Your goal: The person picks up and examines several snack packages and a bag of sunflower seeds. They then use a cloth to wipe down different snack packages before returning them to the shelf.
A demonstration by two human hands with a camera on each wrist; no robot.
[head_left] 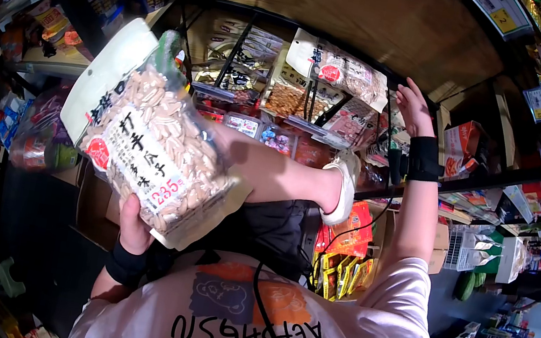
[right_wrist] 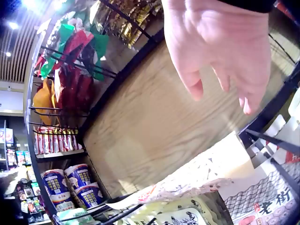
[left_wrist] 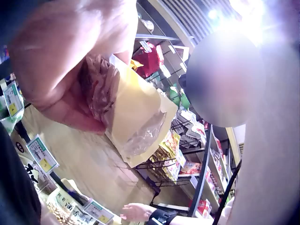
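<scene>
My left hand grips the lower edge of a large bag of seeds, thumb across its printed front. In the left wrist view the fingers of the left hand curl round the bag, whose pale yellow back shows. My right hand is raised by the shelf with its fingers loosely bent and nothing in them. Below it in the right wrist view, a similar bag lies across the front of the shelf. Other bags of seeds and nuts stand beneath that one.
A brown wooden panel backs the shelf, and black metal rails edge it. Printed tubs stack at the left. A bare leg in a white shoe extends toward the shelf. Yellow packets sit lower down.
</scene>
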